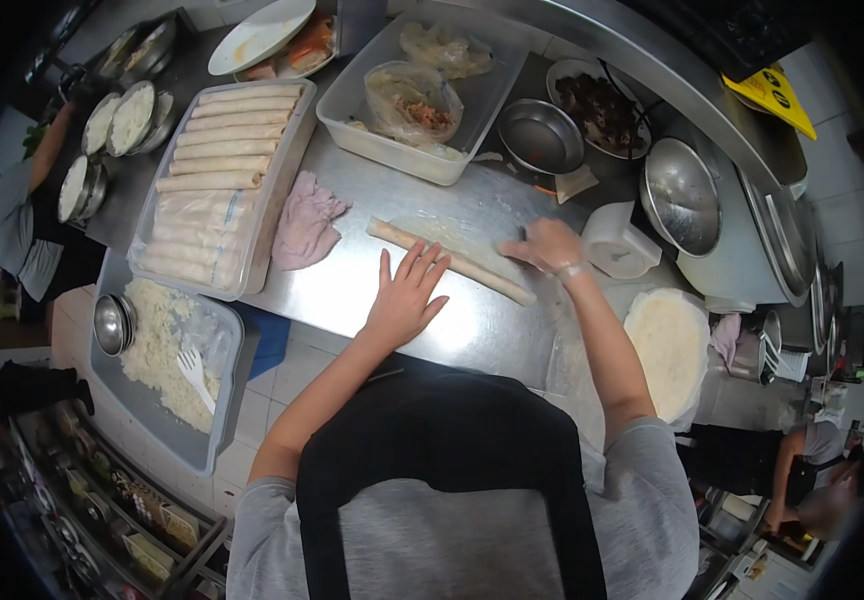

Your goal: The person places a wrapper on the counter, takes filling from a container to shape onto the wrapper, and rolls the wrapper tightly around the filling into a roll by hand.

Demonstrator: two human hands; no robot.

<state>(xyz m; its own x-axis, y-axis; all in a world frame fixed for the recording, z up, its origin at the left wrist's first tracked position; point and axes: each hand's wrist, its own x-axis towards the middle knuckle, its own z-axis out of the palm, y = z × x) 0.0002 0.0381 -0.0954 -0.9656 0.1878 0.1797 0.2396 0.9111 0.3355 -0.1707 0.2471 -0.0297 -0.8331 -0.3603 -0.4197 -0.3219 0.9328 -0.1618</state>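
Observation:
A long, thin spring roll (472, 268) lies slantwise on the steel worktop (352, 300). A thin, pale flap of wrapper (452, 238) spreads flat behind it. My left hand (407, 295) is open, fingers spread, with its fingertips resting on the roll. Beyond the roll's right half, my right hand (552, 247) is low over the flap's right edge, its fingers bent and blurred; whether it holds anything cannot be made out. To the right, a stack of round, pale wrappers (667, 350) lies on plastic.
Left stands a tub (307, 110) of finished rolls beside a pink cloth (309, 222). Behind are a container (392, 160) with bagged filling and a metal bowl (542, 135). A grey tray (222, 430) holds white rice-like grains and a fork. Other people (22, 220) stand left and right.

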